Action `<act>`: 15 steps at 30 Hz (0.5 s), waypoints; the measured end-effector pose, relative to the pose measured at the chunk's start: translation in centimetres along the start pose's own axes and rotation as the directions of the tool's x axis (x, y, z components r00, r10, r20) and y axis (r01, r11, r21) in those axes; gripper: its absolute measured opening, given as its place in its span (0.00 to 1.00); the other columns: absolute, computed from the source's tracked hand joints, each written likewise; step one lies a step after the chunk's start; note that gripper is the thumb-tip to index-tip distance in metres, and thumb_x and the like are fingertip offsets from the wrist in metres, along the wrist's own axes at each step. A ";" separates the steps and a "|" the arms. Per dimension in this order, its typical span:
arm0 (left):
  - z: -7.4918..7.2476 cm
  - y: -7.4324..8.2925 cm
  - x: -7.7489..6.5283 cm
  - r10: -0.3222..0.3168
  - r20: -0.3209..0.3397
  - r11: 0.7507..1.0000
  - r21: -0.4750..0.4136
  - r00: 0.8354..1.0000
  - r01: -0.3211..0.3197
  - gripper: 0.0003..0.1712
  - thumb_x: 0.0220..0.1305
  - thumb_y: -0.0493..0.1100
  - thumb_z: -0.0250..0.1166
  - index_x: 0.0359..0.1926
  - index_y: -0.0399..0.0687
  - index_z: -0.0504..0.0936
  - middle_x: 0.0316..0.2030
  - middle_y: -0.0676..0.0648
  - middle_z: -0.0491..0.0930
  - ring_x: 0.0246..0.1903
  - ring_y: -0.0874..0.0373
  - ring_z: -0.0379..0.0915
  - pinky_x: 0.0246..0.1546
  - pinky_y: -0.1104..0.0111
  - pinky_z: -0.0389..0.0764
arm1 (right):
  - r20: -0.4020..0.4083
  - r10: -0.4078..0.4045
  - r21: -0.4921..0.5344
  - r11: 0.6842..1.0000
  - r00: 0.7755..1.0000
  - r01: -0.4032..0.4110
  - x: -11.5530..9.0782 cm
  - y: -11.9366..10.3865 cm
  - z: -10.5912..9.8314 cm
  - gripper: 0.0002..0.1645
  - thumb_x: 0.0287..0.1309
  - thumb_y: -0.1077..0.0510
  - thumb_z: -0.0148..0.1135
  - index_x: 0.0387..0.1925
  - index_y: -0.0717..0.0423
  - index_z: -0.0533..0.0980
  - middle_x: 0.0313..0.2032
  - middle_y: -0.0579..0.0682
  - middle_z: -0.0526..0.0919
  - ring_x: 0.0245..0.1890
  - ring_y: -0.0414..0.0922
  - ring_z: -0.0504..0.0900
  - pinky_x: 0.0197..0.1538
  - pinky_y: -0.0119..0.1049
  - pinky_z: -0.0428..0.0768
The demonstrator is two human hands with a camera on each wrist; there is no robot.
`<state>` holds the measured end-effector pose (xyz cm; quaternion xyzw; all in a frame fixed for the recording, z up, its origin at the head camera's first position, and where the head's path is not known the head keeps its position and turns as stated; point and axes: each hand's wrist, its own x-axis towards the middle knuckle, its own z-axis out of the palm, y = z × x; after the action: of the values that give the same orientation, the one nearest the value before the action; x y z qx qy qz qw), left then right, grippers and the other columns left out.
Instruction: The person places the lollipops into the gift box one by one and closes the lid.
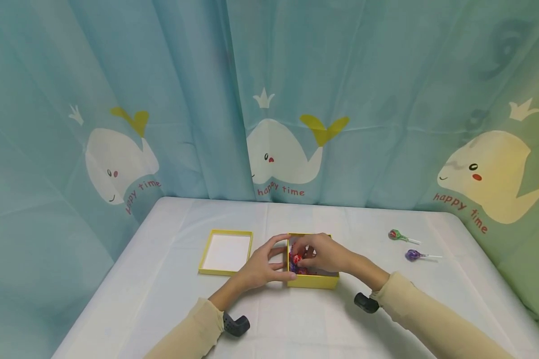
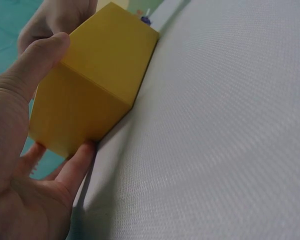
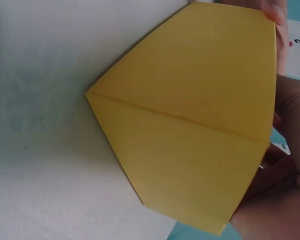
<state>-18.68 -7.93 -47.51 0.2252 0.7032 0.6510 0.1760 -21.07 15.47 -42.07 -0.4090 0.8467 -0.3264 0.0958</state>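
Note:
An open yellow box [image 1: 313,282] sits on the table, with several wrapped lollipops [image 1: 293,268] inside it. My left hand [image 1: 260,267] holds the box at its left end, thumb on the front corner and fingers spread along the side. In the left wrist view, the thumb [image 2: 50,47] lies at the box's upper edge while other fingertips touch low on its wall. My right hand [image 1: 325,253] reaches down into the box from the right, thumb and fingers pinching a red-wrapped lollipop [image 1: 298,258]. The right wrist view shows mostly the box's outer walls, which hide the fingertips.
The shallow yellow lid [image 1: 226,253] lies left of the box, its white inside facing up. Off to the right are a green lollipop [image 1: 396,235] and a purple lollipop [image 1: 413,255] on the white cloth [image 1: 323,329]. A whale-print curtain [image 1: 197,124] hangs behind the table.

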 end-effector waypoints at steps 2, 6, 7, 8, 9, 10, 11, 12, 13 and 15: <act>0.0 0.0 0.0 0.001 0.000 1.000 0.000 1.000 -0.001 0.52 0.56 0.37 0.80 0.77 0.61 0.62 0.77 0.44 0.56 0.75 0.46 0.58 0.62 0.61 0.80 | -0.001 0.004 -0.005 1.000 1.000 -0.004 0.0 0.0 0.1 0.09 0.60 0.63 0.74 0.40 0.51 0.83 0.37 0.41 0.84 0.32 0.37 0.80 0.38 0.32 0.85; 0.0 0.0 0.0 0.001 -0.001 1.000 -0.003 1.000 -0.001 0.53 0.56 0.37 0.79 0.77 0.60 0.62 0.77 0.44 0.56 0.75 0.46 0.58 0.62 0.61 0.80 | -0.008 0.002 -0.017 1.000 1.000 -0.002 0.0 0.1 0.3 0.09 0.60 0.63 0.74 0.40 0.51 0.83 0.37 0.41 0.83 0.32 0.37 0.79 0.37 0.31 0.85; 0.0 0.0 0.0 0.000 -0.001 1.000 -0.002 1.000 0.000 0.53 0.56 0.37 0.80 0.77 0.60 0.62 0.77 0.44 0.56 0.75 0.46 0.58 0.62 0.61 0.79 | -0.009 0.001 -0.020 1.000 1.000 -0.002 0.0 0.1 0.3 0.09 0.60 0.63 0.74 0.40 0.51 0.83 0.37 0.41 0.83 0.32 0.37 0.79 0.37 0.32 0.85; 0.0 0.0 0.0 -0.001 -0.002 1.000 -0.001 1.000 0.001 0.53 0.56 0.37 0.80 0.77 0.60 0.62 0.77 0.44 0.56 0.75 0.46 0.58 0.62 0.61 0.79 | -0.009 -0.001 -0.023 1.000 1.000 0.000 0.0 0.1 0.3 0.09 0.59 0.63 0.75 0.40 0.51 0.83 0.37 0.41 0.83 0.32 0.38 0.79 0.37 0.32 0.85; 0.0 0.0 0.0 -0.002 -0.002 1.000 0.000 1.000 0.002 0.53 0.56 0.37 0.80 0.77 0.60 0.62 0.77 0.44 0.56 0.75 0.46 0.58 0.62 0.61 0.79 | -0.008 -0.004 -0.024 1.000 1.000 0.003 -0.1 0.2 0.3 0.09 0.59 0.63 0.75 0.40 0.51 0.83 0.37 0.42 0.82 0.32 0.38 0.79 0.37 0.33 0.85; 0.0 -0.1 0.0 -0.001 -0.001 1.000 0.000 1.000 0.001 0.53 0.56 0.38 0.80 0.77 0.60 0.61 0.77 0.44 0.56 0.75 0.45 0.58 0.62 0.61 0.79 | -0.007 -0.005 -0.025 1.000 1.000 0.005 -0.1 0.2 0.4 0.09 0.59 0.62 0.75 0.40 0.50 0.83 0.37 0.42 0.82 0.31 0.38 0.79 0.37 0.34 0.85; 0.0 -0.1 0.0 -0.002 0.000 1.000 0.000 1.000 0.002 0.53 0.56 0.38 0.80 0.77 0.60 0.61 0.77 0.43 0.56 0.75 0.45 0.58 0.62 0.61 0.79 | -0.005 -0.007 -0.025 1.000 1.000 0.007 -0.1 0.2 0.4 0.09 0.59 0.62 0.75 0.40 0.50 0.83 0.37 0.42 0.82 0.31 0.38 0.78 0.36 0.34 0.85; 0.0 -0.1 0.0 -0.002 0.001 1.000 0.000 1.000 0.002 0.53 0.56 0.38 0.80 0.77 0.61 0.61 0.77 0.43 0.55 0.75 0.45 0.57 0.62 0.61 0.79 | -0.003 -0.009 -0.026 1.000 1.000 0.009 -0.1 0.2 0.4 0.09 0.59 0.62 0.75 0.40 0.50 0.83 0.37 0.42 0.82 0.31 0.38 0.78 0.36 0.35 0.85; 0.0 -0.1 0.0 -0.001 0.003 1.000 -0.001 1.000 0.001 0.53 0.56 0.38 0.80 0.77 0.61 0.61 0.77 0.43 0.55 0.75 0.45 0.57 0.62 0.61 0.79 | -0.002 -0.010 -0.028 1.000 1.000 0.010 -0.1 0.2 0.4 0.09 0.59 0.62 0.75 0.40 0.50 0.83 0.36 0.42 0.82 0.31 0.38 0.78 0.36 0.35 0.85; 0.0 -0.1 0.0 0.002 0.005 1.000 -0.005 1.000 -0.002 0.52 0.56 0.38 0.79 0.77 0.61 0.61 0.78 0.43 0.55 0.75 0.45 0.57 0.62 0.61 0.79 | 0.000 -0.018 -0.029 0.999 1.000 0.018 -0.1 0.2 0.4 0.09 0.59 0.62 0.75 0.40 0.50 0.83 0.36 0.43 0.82 0.31 0.38 0.78 0.36 0.36 0.86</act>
<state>-18.69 -7.96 -47.57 0.2270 0.7011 0.6522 0.1778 -20.99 15.48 -42.49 -0.4179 0.8477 -0.3149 0.0868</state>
